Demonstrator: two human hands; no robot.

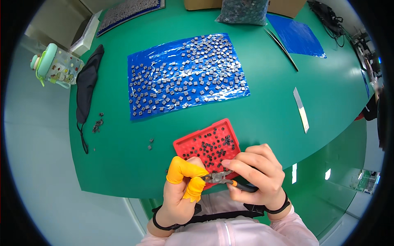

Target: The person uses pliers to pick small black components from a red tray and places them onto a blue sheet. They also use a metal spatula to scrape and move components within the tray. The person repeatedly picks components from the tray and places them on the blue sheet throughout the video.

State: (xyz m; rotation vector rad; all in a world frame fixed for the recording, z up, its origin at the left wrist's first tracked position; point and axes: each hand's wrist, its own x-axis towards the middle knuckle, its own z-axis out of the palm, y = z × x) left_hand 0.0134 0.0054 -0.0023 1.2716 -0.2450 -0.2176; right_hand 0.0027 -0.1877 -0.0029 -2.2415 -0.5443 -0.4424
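My right hand (260, 174) is wrapped round a pair of pliers (217, 177) with black and orange handles, over the near edge of a red tray (198, 137). Yellow covers sit on the thumb and a finger of my left hand (182, 184), which is closed in a pinch right at the pliers' jaws. Whatever lies between those fingers is hidden. Many small dark round parts (211, 151) are scattered in the tray. Beyond it lies a blue sheet (141, 114) dotted with many small grey square pieces (177, 89).
Tweezers (283, 48), a knife blade (301, 110) and another blue sheet (295, 35) lie on the right. A dark strapped pouch (88, 82), bottle (57, 65) and dark scraps (97, 125) are on the left. A filled plastic bag (243, 11) stands at the back of the green table (262, 119).
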